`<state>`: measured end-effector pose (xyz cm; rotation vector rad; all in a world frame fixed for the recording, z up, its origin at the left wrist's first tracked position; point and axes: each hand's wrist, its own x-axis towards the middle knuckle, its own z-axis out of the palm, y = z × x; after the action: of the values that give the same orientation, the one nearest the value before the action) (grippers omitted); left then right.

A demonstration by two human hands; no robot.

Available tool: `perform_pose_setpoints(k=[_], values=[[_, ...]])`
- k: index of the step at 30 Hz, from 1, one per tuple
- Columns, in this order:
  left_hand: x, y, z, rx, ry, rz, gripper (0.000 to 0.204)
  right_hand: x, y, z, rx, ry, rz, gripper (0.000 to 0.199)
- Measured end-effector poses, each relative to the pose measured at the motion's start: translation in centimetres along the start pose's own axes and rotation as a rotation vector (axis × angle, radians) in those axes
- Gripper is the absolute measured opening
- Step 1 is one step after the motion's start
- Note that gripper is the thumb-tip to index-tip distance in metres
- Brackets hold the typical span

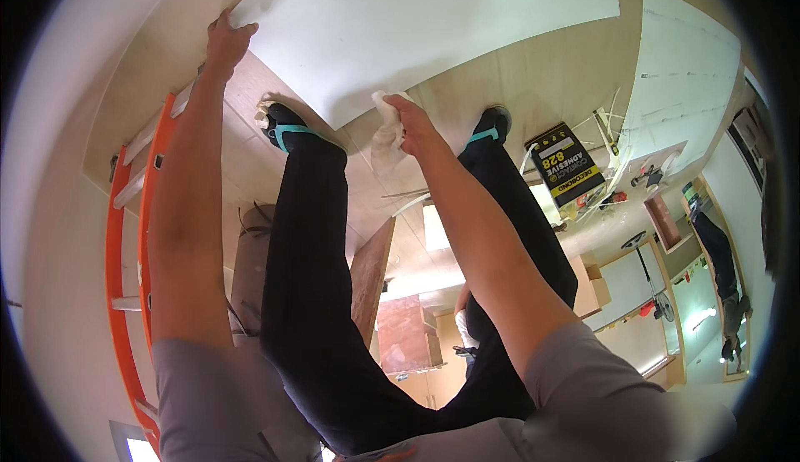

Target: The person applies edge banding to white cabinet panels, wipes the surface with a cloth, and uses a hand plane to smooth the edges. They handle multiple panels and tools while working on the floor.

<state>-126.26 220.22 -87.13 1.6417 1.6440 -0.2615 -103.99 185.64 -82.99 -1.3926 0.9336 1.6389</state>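
Observation:
A large white panel (417, 20) lies flat across the upper middle of the view, over a tiled floor. My left hand (226, 41) grips the panel's left corner, fingers curled over its edge. My right hand (410, 122) is closed on a crumpled white cloth (386, 133) right at the panel's near edge. Below the hands I see my black trousers and my two feet in dark shoes with teal trim (287, 127), one on each side of the right hand.
An orange ladder (125, 237) runs down the left side. A black and yellow adhesive box (567, 166) lies at right among tools. A second white board (683, 70) stands far right. A wooden plank (371, 274) and a brown roll (250, 254) lie below.

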Motion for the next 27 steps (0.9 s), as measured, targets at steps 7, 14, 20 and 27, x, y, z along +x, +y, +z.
perform_pose_setpoints(k=[7,14,20,27], values=[[0.9,-0.9,-0.9,-0.390,-0.089,-0.200,0.090,2.2,1.9,1.0,0.130,-0.012,-0.061,0.029],[-2.4,2.7,-2.9,-0.874,0.012,-0.270,0.082,-3.5,0.4,0.5,0.127,-0.205,-0.036,0.024],[-11.2,8.3,-9.4,-1.021,0.068,-0.199,0.059,-15.6,-1.2,1.7,0.102,-0.187,-0.074,0.021],[-26.9,21.8,-16.6,-1.140,-0.061,-0.241,0.046,-31.9,-3.4,-3.1,0.184,-0.058,-0.260,0.034]])
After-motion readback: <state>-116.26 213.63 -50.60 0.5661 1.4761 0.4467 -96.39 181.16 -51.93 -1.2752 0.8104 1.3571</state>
